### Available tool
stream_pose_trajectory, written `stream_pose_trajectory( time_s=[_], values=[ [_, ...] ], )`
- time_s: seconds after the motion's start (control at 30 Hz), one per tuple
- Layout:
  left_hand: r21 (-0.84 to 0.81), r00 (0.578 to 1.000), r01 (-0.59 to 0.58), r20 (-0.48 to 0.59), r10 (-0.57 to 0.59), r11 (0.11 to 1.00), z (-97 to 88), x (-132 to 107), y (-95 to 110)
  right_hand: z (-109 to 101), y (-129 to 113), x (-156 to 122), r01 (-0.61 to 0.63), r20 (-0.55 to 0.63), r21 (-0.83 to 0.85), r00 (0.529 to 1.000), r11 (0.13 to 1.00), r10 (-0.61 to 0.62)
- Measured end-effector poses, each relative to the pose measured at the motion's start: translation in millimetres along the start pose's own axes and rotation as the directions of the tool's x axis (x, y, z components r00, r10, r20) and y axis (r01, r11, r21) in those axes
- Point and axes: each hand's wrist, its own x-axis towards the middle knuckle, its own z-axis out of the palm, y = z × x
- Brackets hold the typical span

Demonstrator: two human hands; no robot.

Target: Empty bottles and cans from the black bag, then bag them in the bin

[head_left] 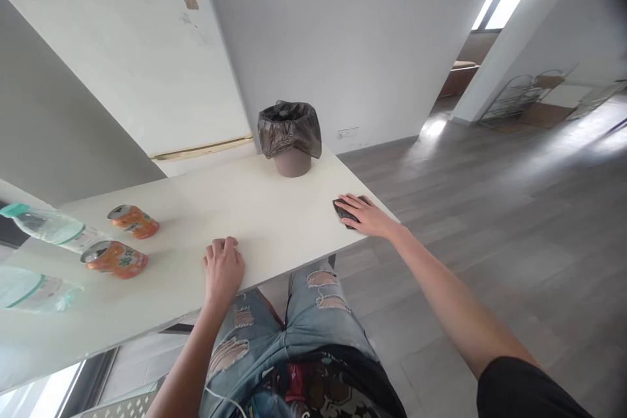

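My right hand (363, 212) is at the right end of the white table (274, 228), its fingers laid over a small black pad-like thing (345, 214). Whether that is a folded cloth or something stiffer I cannot tell. Near the table's front edge, my left hand (224, 266) rests on the surface with its fingers curled and nothing visible in them. A small bin (292, 163) lined with a dark plastic bag (290, 132) stands upright beyond the hands, touching neither.
Left of my left hand stand two orange drink cans (140, 222), one nearer me. Two clear plastic bottles (59, 225) are farther left. A white fridge (147, 59) and a wall (343, 46) border the table's far side. Grey floor (465, 228) lies to the right.
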Motion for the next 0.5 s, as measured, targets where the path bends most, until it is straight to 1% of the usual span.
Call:
stream_pose_trajectory(
  time_s=[0.17, 0.27, 0.4, 0.5],
  values=[
    [-0.016, 0.999, -0.031, -0.036, 0.03, 0.999, 3.2, -2, -3, -4, -1, -2, -0.02, -0.008, -0.025, 1.0, 0.999, 0.02],
    [-0.031, 0.998, -0.042, -0.053, 0.04, 0.999, 3.3, -6, -3, 4, -1, -3, -0.018, -0.032, -0.037, 0.999, 0.999, 0.017],
    [-0.059, 0.999, -0.02, -0.038, 0.018, 0.998, 1.4, -8, -1, 18, 9, -1, -0.01, -0.051, -0.067, 0.999, 0.998, 0.007],
    [-0.088, 0.999, -0.011, -0.031, 0.009, 0.996, 1.2, -9, -1, 24, 14, 1, 0.002, -0.075, -0.1, 0.997, 0.995, -0.009]
  ],
)
